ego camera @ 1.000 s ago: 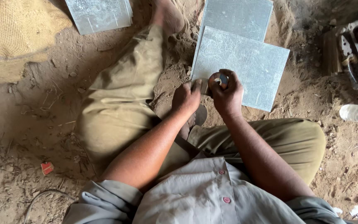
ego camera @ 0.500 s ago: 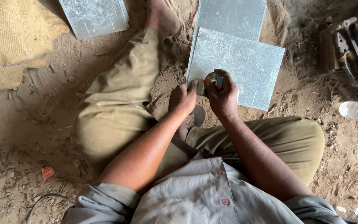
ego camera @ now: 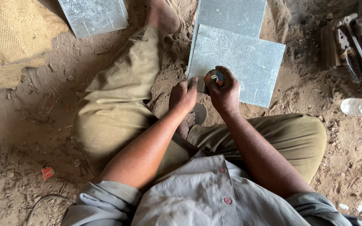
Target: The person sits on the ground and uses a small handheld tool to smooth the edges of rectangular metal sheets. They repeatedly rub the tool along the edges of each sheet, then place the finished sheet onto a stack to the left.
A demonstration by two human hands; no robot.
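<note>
Small round disc [ego camera: 213, 78], orange and blue, face up, over grey tile's [ego camera: 248, 58] near edge

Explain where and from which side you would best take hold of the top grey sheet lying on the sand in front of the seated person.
Probably the right-hand edge of the top grey sheet, coming from the right. It lies flat on sand, so fingers can slide under that free edge. The near-left corner is taken by the left hand and the right hand, which holds a small round disc; the far corner overlaps another sheet.

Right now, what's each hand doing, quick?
Left hand: loosely curled, fingertips resting on the grey tile, holding nothing visible.
Right hand: closed around a small round disc.
</note>
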